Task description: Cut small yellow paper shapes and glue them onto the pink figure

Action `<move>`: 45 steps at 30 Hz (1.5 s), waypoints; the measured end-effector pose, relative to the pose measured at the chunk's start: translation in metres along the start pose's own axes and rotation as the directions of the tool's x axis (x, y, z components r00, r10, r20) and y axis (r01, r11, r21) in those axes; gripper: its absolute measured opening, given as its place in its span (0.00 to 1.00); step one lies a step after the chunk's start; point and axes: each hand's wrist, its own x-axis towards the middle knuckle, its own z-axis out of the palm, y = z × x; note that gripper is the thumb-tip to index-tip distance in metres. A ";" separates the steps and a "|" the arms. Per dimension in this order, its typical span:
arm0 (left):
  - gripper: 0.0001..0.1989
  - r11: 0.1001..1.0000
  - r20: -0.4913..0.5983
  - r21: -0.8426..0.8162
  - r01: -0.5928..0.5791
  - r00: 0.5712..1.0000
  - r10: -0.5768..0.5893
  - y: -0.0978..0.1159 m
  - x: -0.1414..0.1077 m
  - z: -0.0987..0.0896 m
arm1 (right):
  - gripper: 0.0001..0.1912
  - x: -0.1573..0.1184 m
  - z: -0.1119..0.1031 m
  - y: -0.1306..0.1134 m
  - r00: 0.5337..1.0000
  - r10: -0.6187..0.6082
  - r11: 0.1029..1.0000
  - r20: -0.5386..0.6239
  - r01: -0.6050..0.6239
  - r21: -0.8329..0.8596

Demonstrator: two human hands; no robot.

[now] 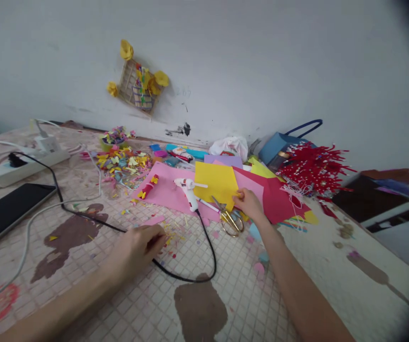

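Observation:
My right hand (251, 204) pinches the lower right edge of a yellow sheet of paper (215, 179) on the pile. Close to its left lie gold-handled scissors (228, 217), with the blades over the yellow sheet. A white glue gun (190, 192) rests on a pink sheet (166, 178), its black cord (214, 256) looping toward me. My left hand (142, 244) is closed above the table beside that cord; whatever its curled fingers hold is hidden. A small red roll with yellow bows (149, 187) lies on the pink sheet's left part.
Paper scraps (122, 164) are heaped at the back left, beside a filled bowl (114, 138). A power strip (22, 168) and phone (10, 209) lie left. Red stems (313, 166) and a blue bag (279, 146) stand right, against the wall with a flower decoration (140, 88).

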 end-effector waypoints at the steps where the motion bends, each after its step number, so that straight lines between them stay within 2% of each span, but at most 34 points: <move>1: 0.14 1.000 -0.001 -0.001 -0.004 1.000 0.004 0.000 0.000 0.000 | 0.11 -0.001 0.000 -0.001 1.000 0.001 1.000 -0.003 -0.001 0.006; 8: 0.13 1.000 0.026 0.016 -0.005 1.000 0.005 0.000 -0.001 0.000 | 0.06 -0.005 -0.004 -0.007 0.996 0.015 0.988 -0.083 -0.003 0.152; 14: 0.12 0.999 0.013 -0.053 0.008 1.000 -0.007 0.003 -0.002 -0.002 | 0.10 -0.016 -0.031 -0.024 0.965 0.064 0.912 -0.253 0.047 0.407; 17: 0.08 0.986 -0.025 -0.164 0.011 1.000 -0.015 0.005 -0.001 -0.002 | 0.11 -0.031 -0.043 -0.045 0.966 0.053 0.847 -0.255 0.092 0.523; 19: 0.07 0.973 -0.049 -0.230 0.022 0.998 -0.034 0.006 -0.001 -0.002 | 0.11 -0.046 -0.045 -0.064 0.984 0.011 0.802 -0.177 0.097 0.590; 22: 0.08 0.948 -0.058 -0.314 0.049 0.996 -0.071 0.008 -0.001 -0.002 | 0.12 -0.072 -0.039 -0.097 0.997 -0.079 0.744 0.020 0.046 0.667; 24: 0.11 0.924 -0.039 -0.379 0.057 0.996 -0.078 0.010 -0.003 -0.001 | 0.11 -0.089 -0.033 -0.117 0.941 -0.187 0.609 0.282 -0.114 0.785; 27: 0.11 0.875 0.055 -0.481 0.053 0.998 -0.031 0.016 -0.007 0.001 | 0.11 -0.108 -0.024 -0.135 0.859 -0.271 0.487 0.434 -0.266 0.832; 29: 0.10 0.837 0.145 -0.539 0.090 0.989 -0.014 0.020 -0.009 0.004 | 0.11 -0.115 -0.017 -0.141 0.832 -0.276 0.455 0.481 -0.327 0.828; 31: 0.09 0.796 0.209 -0.586 0.151 0.977 -0.032 0.022 -0.011 0.008 | 0.12 -0.118 -0.011 -0.143 0.827 -0.241 0.424 0.508 -0.381 0.822; 34: 0.09 0.735 0.215 -0.648 0.201 0.974 -0.077 0.022 -0.011 0.012 | 0.13 -0.123 -0.005 -0.146 0.816 -0.190 0.331 0.545 -0.470 0.819; 37: 0.08 0.654 0.217 -0.722 0.226 0.971 -0.096 0.022 -0.009 0.011 | 0.15 -0.131 -0.001 -0.152 0.733 -0.232 0.247 0.639 -0.591 0.768; 39: 0.07 0.591 0.239 -0.770 0.239 0.968 -0.079 0.022 -0.008 0.009 | 0.15 -0.137 0.000 -0.155 0.672 -0.266 0.257 0.691 -0.641 0.723; 40: 0.07 0.566 0.244 -0.788 0.241 0.967 -0.072 0.022 -0.008 0.009 | 0.14 -0.139 0.000 -0.156 0.660 -0.267 0.275 0.703 -0.647 0.712; 42: 0.08 0.546 0.235 -0.802 0.241 0.969 -0.082 0.021 -0.008 0.009 | 0.13 -0.141 0.001 -0.155 0.677 -0.240 0.290 0.696 -0.634 0.717; 45: 0.09 0.551 0.164 -0.814 0.182 0.983 -0.081 0.019 -0.007 0.009 | 0.11 -0.140 0.003 -0.152 0.723 -0.187 0.256 0.665 -0.618 0.744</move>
